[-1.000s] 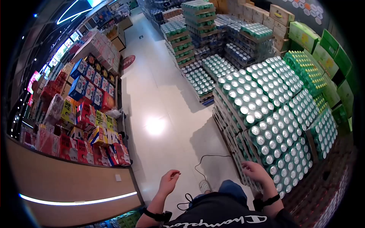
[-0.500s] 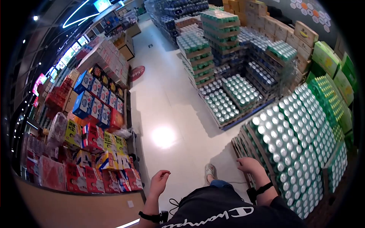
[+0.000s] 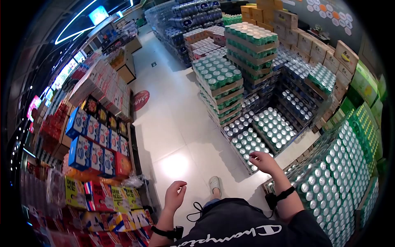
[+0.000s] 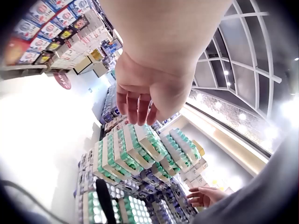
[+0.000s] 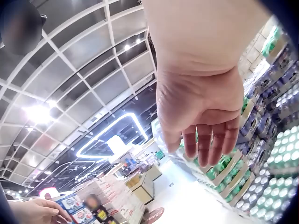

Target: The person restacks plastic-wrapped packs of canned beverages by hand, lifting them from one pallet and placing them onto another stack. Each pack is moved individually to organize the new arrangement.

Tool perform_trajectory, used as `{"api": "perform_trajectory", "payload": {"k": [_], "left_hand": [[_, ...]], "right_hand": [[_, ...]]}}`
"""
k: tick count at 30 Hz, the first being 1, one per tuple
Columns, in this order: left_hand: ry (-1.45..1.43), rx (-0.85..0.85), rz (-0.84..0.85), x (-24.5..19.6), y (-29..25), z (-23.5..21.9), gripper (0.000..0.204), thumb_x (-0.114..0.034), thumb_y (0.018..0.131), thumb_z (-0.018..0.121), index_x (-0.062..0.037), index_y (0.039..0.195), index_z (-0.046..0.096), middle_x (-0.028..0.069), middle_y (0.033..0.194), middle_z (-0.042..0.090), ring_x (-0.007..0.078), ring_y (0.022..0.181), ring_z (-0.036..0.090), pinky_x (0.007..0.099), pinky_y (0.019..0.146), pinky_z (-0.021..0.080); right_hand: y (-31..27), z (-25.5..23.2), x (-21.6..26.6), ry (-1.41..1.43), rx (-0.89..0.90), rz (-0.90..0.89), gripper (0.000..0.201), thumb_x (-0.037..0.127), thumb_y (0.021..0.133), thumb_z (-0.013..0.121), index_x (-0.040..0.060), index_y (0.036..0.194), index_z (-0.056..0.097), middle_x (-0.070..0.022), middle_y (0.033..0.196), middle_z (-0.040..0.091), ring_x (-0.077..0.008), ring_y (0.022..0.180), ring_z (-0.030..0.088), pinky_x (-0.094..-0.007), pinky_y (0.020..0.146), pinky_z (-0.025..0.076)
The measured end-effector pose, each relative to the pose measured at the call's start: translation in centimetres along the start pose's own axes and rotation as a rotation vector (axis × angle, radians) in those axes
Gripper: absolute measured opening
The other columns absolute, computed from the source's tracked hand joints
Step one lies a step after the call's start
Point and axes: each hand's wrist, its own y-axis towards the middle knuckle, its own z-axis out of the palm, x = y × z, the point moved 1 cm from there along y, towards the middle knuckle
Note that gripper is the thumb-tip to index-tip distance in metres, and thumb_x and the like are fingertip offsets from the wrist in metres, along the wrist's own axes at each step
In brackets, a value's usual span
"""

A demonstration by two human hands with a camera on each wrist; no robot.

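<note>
Both hands hang in front of the body above the aisle. The left hand [image 3: 175, 195], low centre in the head view, holds nothing; its fingers are loosely bent, as the left wrist view also shows of that hand [image 4: 147, 93]. To its right, the right hand [image 3: 264, 162] appears in front of trays of silver-topped cans [image 3: 247, 144], with no contact that can be made out. In the right wrist view the right hand [image 5: 205, 116] is empty, its fingers loose and slightly spread.
Green can stacks [image 3: 218, 74] rise beyond the right hand, and more shrink-wrapped cans [image 3: 329, 185] lie at the lower right. Boxed goods [image 3: 94, 152] line the left side. Between them runs a pale floor [image 3: 164, 127] with a round red floor sticker [image 3: 141, 99].
The view has moved forward along the aisle, so the can stacks ahead look nearer and larger. The lower-right cans have slid toward the frame's edge. Both hands remain empty.
</note>
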Motion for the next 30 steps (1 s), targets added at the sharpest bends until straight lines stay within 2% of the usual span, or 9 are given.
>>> {"api": "perform_trajectory", "payload": {"k": [5,10,17,19,20,22,25,28,30], "left_hand": [[-0.010,0.127,0.099,2.5,19.1,-3.7,0.015,-0.012,0.088,0.061,-0.0033,0.100,0.063,0.0118,0.102,0.064,0.0262,0.092,0.063,0.0342,0.078,0.052],[0.098,0.235,0.290,-0.5,38.4,-5.2,0.018,-0.011,0.088,0.060,-0.0035,0.104,0.061,0.0118,0.105,0.062,0.0256,0.091,0.064,0.0341,0.078,0.051],[-0.031,0.105,0.559,-1.4,61.1,-2.0,0.018,-0.003,0.085,0.061,-0.0019,0.103,0.060,0.0119,0.101,0.062,0.0249,0.090,0.062,0.0340,0.079,0.049],[-0.014,0.122,0.420,-0.8,66.2,-1.2,0.023,-0.004,0.087,0.060,-0.0022,0.110,0.057,0.0092,0.103,0.061,0.0221,0.091,0.060,0.0323,0.078,0.048],[-0.086,0.141,0.373,-0.9,68.3,-0.8,0.023,-0.006,0.090,0.057,-0.0015,0.112,0.056,0.0098,0.102,0.060,0.0209,0.089,0.059,0.0316,0.077,0.048],[-0.008,0.219,0.308,0.6,73.7,-0.1,0.015,-0.009,0.093,0.054,-0.0005,0.105,0.054,0.0101,0.092,0.057,0.0186,0.084,0.056,0.0320,0.075,0.047],[0.013,0.219,0.381,1.6,81.5,1.2,0.013,-0.012,0.096,0.051,0.0006,0.098,0.052,0.0097,0.084,0.054,0.0204,0.080,0.054,0.0332,0.075,0.045],[0.118,0.247,0.481,5.5,91.9,3.9,0.025,-0.021,0.099,0.046,0.0029,0.094,0.052,0.0153,0.092,0.053,0.0271,0.087,0.052,0.0384,0.082,0.042],[0.142,0.311,0.524,6.0,97.2,6.7,0.029,-0.024,0.099,0.046,0.0040,0.098,0.053,0.0192,0.102,0.053,0.0309,0.095,0.051,0.0402,0.087,0.041]], "right_hand": [[10.1,-1.5,1.1,0.185,-0.150,0.159,0.042,0.031,0.086,0.065,0.0039,0.118,0.062,-0.0119,0.089,0.071,-0.0205,0.080,0.067,-0.0324,0.073,0.051],[17.7,-4.4,2.8,0.201,-0.329,0.219,0.042,0.031,0.087,0.066,0.0046,0.120,0.061,-0.0110,0.095,0.069,-0.0215,0.084,0.066,-0.0338,0.075,0.051],[31.2,-6.2,0.5,0.434,-0.453,0.462,0.042,0.032,0.092,0.062,0.0008,0.119,0.060,-0.0105,0.105,0.067,-0.0194,0.097,0.062,-0.0304,0.084,0.048],[36.5,-5.9,-1.1,0.642,-0.480,0.397,0.048,0.041,0.090,0.061,0.0013,0.118,0.062,-0.0123,0.103,0.069,-0.0227,0.092,0.066,-0.0343,0.081,0.051],[38.6,-7.1,0.4,0.566,-0.434,0.408,0.046,0.036,0.093,0.060,0.0012,0.123,0.058,-0.0069,0.102,0.068,-0.0149,0.092,0.063,-0.0285,0.082,0.049],[43.8,-7.2,0.9,0.663,-0.452,0.385,0.055,0.044,0.092,0.059,0.0023,0.128,0.056,-0.0080,0.108,0.067,-0.0163,0.095,0.062,-0.0295,0.083,0.049],[50.0,-7.3,2.7,0.595,-0.435,0.383,0.071,0.056,0.088,0.059,0.0010,0.132,0.051,-0.0133,0.119,0.061,-0.0229,0.104,0.059,-0.0332,0.087,0.048],[53.4,-8.1,4.6,0.580,-0.478,0.493,0.083,0.060,0.085,0.060,-0.0054,0.133,0.045,-0.0236,0.119,0.058,-0.0285,0.108,0.057,-0.0375,0.092,0.046],[54.6,-7.3,3.1,0.662,-0.623,0.538,0.082,0.057,0.085,0.062,-0.0048,0.135,0.040,-0.0216,0.113,0.059,-0.0246,0.102,0.059,-0.0355,0.087,0.048]]}}
